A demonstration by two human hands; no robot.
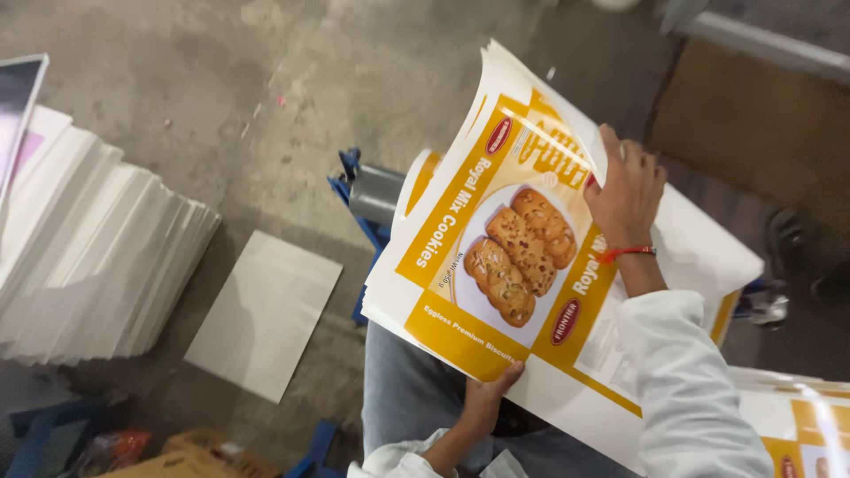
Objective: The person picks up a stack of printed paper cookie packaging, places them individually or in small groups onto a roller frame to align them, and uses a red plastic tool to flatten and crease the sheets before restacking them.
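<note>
A tall, slanting stack of white sheets (97, 257) stands on the grey concrete floor (292, 80) at the left, and a single pale board (264, 314) lies flat on the floor just beside it. A blue metal frame (359, 190) with a grey cylinder (376, 193) shows near the middle. Crumpled wrappers and brown cardboard (181, 456) lie along the bottom edge.

Stained grey concrete floor (292, 80) bearing a white sheet stack (88, 257) and blue stool (359, 190).

White long sleeves, red thread on right wrist, grey-blue jeans.
</note>
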